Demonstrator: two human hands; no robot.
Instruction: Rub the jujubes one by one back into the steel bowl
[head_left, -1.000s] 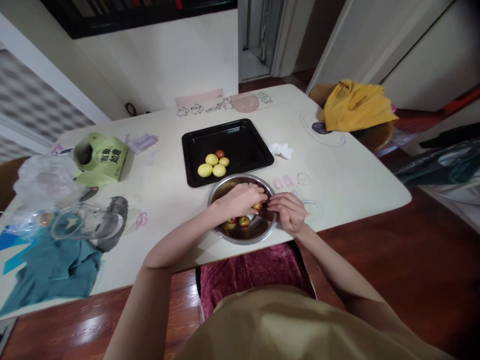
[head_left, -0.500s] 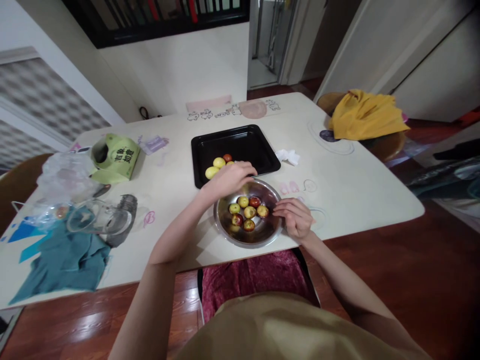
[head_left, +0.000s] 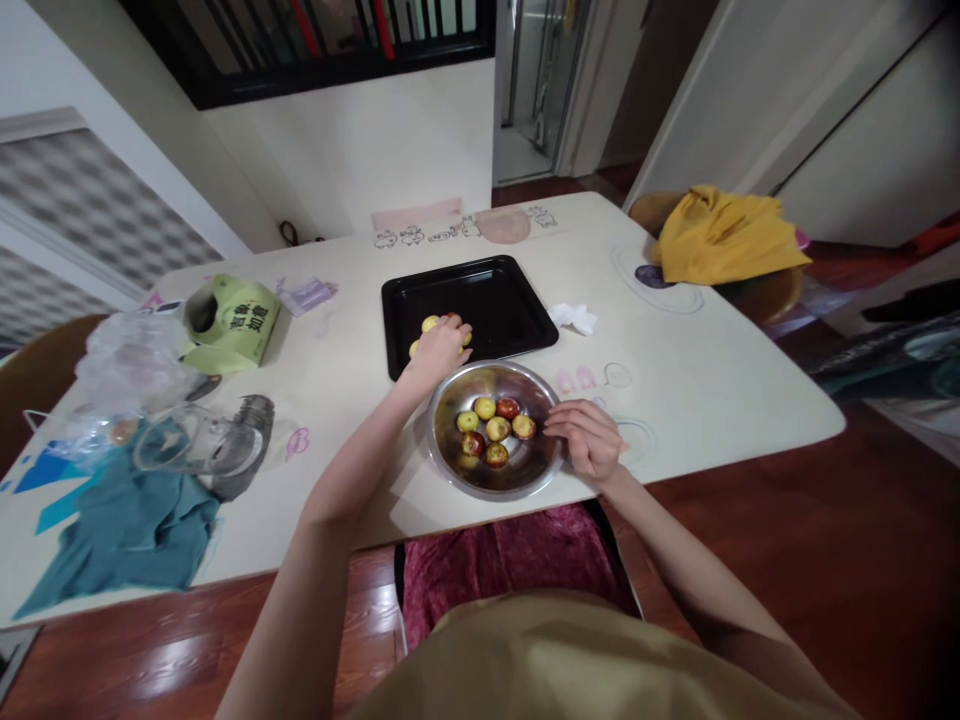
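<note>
A steel bowl (head_left: pixel 501 482) stands near the table's front edge with several yellow-green and reddish-brown jujubes (head_left: pixel 498 429) lying in it. Behind it is a black baking tray (head_left: pixel 487 295), whose near left part holds more jujubes (head_left: pixel 430 324). My left hand (head_left: pixel 442 350) reaches over those in the tray, its fingers curled down around a jujube and partly covering the others. At the bowl's right side, my right hand (head_left: pixel 589 438) has its fingers bent and pressed together on the rim.
A crumpled white tissue (head_left: pixel 574 319) lies right of the tray. On the left are a green paper box (head_left: pixel 236 320), a clear plastic bag (head_left: pixel 131 360), a transparent jug (head_left: pixel 199 440) and a teal cloth (head_left: pixel 135 530). A yellow garment (head_left: pixel 727 235) hangs on a chair at the right.
My left hand has moved left from the tray's near edge onto the jujubes there, its fingers now bent around one. My right hand stays at the bowl's rim.
</note>
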